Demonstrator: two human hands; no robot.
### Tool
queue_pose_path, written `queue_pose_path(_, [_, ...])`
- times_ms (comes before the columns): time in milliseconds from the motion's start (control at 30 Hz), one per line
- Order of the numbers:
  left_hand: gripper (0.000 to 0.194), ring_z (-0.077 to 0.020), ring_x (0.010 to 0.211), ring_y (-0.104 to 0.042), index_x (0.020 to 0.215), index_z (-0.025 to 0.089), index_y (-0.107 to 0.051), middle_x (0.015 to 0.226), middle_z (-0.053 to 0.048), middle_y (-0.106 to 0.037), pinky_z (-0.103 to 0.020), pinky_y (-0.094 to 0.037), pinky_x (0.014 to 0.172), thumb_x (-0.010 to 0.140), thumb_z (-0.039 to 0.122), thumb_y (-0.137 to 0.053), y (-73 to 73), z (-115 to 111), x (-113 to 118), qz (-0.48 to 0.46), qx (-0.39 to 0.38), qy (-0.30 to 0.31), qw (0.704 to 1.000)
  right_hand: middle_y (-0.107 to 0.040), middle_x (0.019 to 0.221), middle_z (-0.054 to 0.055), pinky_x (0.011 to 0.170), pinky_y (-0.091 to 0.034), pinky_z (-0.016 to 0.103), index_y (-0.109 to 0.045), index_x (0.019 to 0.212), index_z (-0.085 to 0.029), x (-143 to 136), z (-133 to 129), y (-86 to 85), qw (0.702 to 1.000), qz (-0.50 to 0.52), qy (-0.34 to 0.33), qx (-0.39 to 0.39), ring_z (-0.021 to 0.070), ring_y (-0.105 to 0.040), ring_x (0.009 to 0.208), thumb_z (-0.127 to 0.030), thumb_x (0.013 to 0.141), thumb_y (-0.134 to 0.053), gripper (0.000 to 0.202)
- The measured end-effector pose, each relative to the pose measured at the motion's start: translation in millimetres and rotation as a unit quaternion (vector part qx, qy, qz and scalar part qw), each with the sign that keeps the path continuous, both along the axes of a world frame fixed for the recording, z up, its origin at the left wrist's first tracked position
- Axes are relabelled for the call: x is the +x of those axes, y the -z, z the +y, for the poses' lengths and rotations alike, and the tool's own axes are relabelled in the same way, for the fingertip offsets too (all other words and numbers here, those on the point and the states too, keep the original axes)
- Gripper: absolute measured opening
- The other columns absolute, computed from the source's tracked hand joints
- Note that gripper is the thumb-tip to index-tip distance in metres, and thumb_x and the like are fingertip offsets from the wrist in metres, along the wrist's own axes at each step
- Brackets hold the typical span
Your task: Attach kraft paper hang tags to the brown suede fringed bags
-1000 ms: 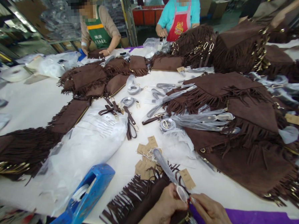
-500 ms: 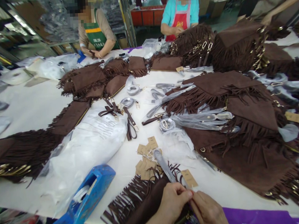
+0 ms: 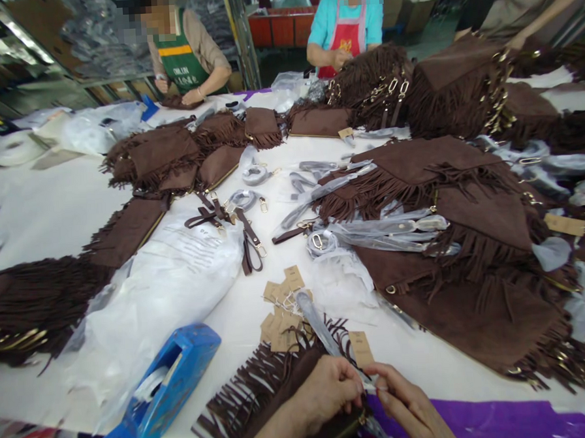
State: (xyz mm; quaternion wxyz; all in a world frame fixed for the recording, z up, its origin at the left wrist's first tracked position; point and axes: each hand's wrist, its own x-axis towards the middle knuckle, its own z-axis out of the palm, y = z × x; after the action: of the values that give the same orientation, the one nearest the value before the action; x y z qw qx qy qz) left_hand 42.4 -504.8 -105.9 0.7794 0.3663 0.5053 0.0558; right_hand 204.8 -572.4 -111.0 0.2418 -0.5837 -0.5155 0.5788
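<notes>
At the table's near edge lies a brown fringed suede bag (image 3: pixel 262 390). My left hand (image 3: pixel 326 390) rests on it and pinches the near end of a plastic-wrapped strap (image 3: pixel 318 325) that runs away from me over the fringe. My right hand (image 3: pixel 405 406) meets the left one, fingertips closed on the same end of the strap. A brown paper tag (image 3: pixel 361 349) lies just beyond my fingers, and a small heap of similar tags (image 3: pixel 280 311) sits beside the strap's far end.
A blue tape dispenser (image 3: pixel 168 382) sits at the near left beside a white plastic bag (image 3: pixel 168 284). Several brown fringed bags (image 3: pixel 470 236) cover the right side and back. Loose straps (image 3: pixel 247 238) lie mid-table. Two people in aprons (image 3: pixel 180 55) work at the far edge.
My hands have closed together on the near end of the wrapped strap. The view has shifted slightly; the bags and tags stay where they were.
</notes>
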Motion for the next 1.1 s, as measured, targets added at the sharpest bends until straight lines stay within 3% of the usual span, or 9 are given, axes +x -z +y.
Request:
queue_pose_path(100, [0.015,-0.0054,0.038,-0.036,0.059,0.014,-0.053,0.046,0.004,-0.052,-0.022,-0.023,0.042,0.05,0.026,-0.052,0.0,0.7,-0.3,0.001,-0.024,-0.036,0.999,-0.061,0.076,-0.001,0.066,-0.044,0.026,-0.052,0.104,-0.023,-2.1,-1.1,0.3,0.999,0.021,0.034,-0.021,0.0171,-0.056,0.071,-0.049,0.088,-0.035,0.035])
queue_pose_path(267, [0.014,-0.0046,0.037,-0.036,0.06,0.014,-0.053,0.048,0.003,-0.054,-0.02,-0.021,0.039,0.053,0.025,-0.052,1.4,2.5,-5.2,0.016,-0.024,-0.041,0.999,-0.057,0.071,-0.002,0.063,-0.041,0.026,-0.053,0.097,-0.023,-4.0,-0.2,-2.1,0.998,0.003,0.067,-0.02,0.0162,-0.052,0.066,-0.052,0.087,-0.034,0.035])
queue_pose_path(400, [0.031,-0.0045,0.042,-0.044,0.082,0.014,-0.056,0.073,0.002,-0.06,-0.018,-0.028,0.038,0.054,0.026,-0.058,0.7,1.5,-2.9,-0.037,-0.007,-0.071,0.997,-0.057,0.069,-0.002,0.062,-0.04,0.026,-0.05,0.1,-0.023,-3.9,2.4,-2.6,0.999,0.001,0.04,-0.015,0.0165,-0.052,0.064,-0.049,0.088,-0.033,0.033])
queue_pose_path(467, [0.035,-0.0044,0.039,-0.043,0.082,0.013,-0.057,0.067,0.003,-0.058,-0.019,-0.029,0.038,0.052,0.029,-0.063,0.5,-0.8,1.3,-0.061,-0.013,-0.065,0.996,-0.059,0.072,-0.002,0.063,-0.04,0.027,-0.05,0.1,-0.023,-3.8,2.8,-1.3,0.999,0.011,0.032,-0.009,0.0173,-0.053,0.066,-0.048,0.088,-0.035,0.031])
queue_pose_path(567, [0.021,-0.0044,0.033,-0.037,0.061,0.012,-0.055,0.045,0.004,-0.051,-0.02,-0.024,0.038,0.053,0.03,-0.061,2.5,-3.9,6.3,-0.041,-0.005,-0.063,0.997,-0.057,0.07,-0.002,0.061,-0.038,0.026,-0.05,0.099,-0.023,-3.4,1.2,2.6,0.999,0.024,0.037,-0.008,0.0167,-0.052,0.065,-0.048,0.088,-0.036,0.031])
queue_pose_path(800, [0.019,-0.0022,0.033,-0.033,0.06,0.015,-0.049,0.046,0.005,-0.051,-0.018,-0.018,0.036,0.06,0.034,-0.052,8.3,2.1,-3.1,0.008,0.018,-0.175,0.984,-0.043,0.061,-0.005,0.052,-0.031,0.024,-0.05,0.099,-0.022,-3.5,-6.5,15.7,0.995,0.039,0.086,-0.032,0.0133,-0.039,0.056,-0.052,0.087,-0.034,0.036])
queue_pose_path(933, [0.046,-0.0035,0.038,-0.043,0.092,0.016,-0.052,0.07,0.004,-0.06,-0.017,-0.026,0.036,0.052,0.032,-0.068,5.4,-0.3,1.2,-0.058,0.008,-0.119,0.991,-0.041,0.06,-0.005,0.051,-0.029,0.024,-0.049,0.098,-0.022,-5.3,-6.4,16.0,0.994,0.06,0.083,-0.036,0.0133,-0.037,0.054,-0.054,0.087,-0.034,0.037])
queue_pose_path(1100, [0.024,-0.0037,0.031,-0.035,0.056,0.014,-0.053,0.043,0.004,-0.052,-0.02,-0.021,0.035,0.052,0.035,-0.064,5.3,-4.7,10.7,-0.069,-0.027,-0.07,0.995,-0.046,0.061,-0.005,0.052,-0.03,0.024,-0.047,0.097,-0.022,-5.5,-6.5,11.9,0.993,0.084,0.07,-0.033,0.0133,-0.039,0.055,-0.054,0.085,-0.038,0.035])
